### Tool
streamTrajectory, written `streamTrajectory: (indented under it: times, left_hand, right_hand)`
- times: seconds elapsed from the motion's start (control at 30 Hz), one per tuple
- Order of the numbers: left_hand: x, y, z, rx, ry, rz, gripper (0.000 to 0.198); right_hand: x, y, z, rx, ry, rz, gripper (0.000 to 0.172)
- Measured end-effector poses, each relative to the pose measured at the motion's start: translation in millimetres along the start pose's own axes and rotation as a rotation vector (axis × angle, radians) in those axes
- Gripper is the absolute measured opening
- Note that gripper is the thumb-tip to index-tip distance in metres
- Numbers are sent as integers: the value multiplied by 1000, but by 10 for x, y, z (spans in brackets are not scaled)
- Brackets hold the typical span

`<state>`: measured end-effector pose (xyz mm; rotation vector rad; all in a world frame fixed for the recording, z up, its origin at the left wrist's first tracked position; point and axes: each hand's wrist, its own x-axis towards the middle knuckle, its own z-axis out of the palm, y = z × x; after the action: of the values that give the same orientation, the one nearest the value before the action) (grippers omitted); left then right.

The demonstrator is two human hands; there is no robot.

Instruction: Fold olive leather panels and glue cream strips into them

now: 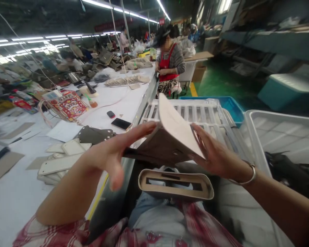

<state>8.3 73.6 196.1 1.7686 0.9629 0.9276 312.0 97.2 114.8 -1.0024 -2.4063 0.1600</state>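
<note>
A leather bag piece point(167, 145), dark grey-brown with a pale cream flap point(176, 127) raised, is held up in front of me. My right hand point(212, 151), a bangle on its wrist, grips its right edge. At the left edge my left hand point(115, 151) reaches out with its fingers stretched against the piece and its thumb spread away; some of those fingers are hidden. Below, over my lap, sits a bag-shaped shell point(175, 187) with a cream rim and a long slot in its lining.
On the white table point(128, 97) to my left lie cream straps point(60, 161), dark grey pieces point(92, 134), a phone point(121, 124) and a red patterned bag point(69, 104). White crates point(252, 118) stand at my right. A person in a red apron point(168, 61) sits ahead.
</note>
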Motion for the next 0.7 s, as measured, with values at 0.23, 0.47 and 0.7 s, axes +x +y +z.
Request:
streamTrajectory:
  times: [0.23,0.47,0.7]
  left_hand:
    - [-512,-194,451,589,-113,16,20]
    - [-612,-630,594,778,57,254,16]
    - [-507,-671,620,866,-68,194,17]
  right_hand:
    - [-532,-137,289,64,-118,150,73]
    - [-699,-86,481,-88,-103,106,86]
    - [-717,-21,456,-129,-126,95,82]
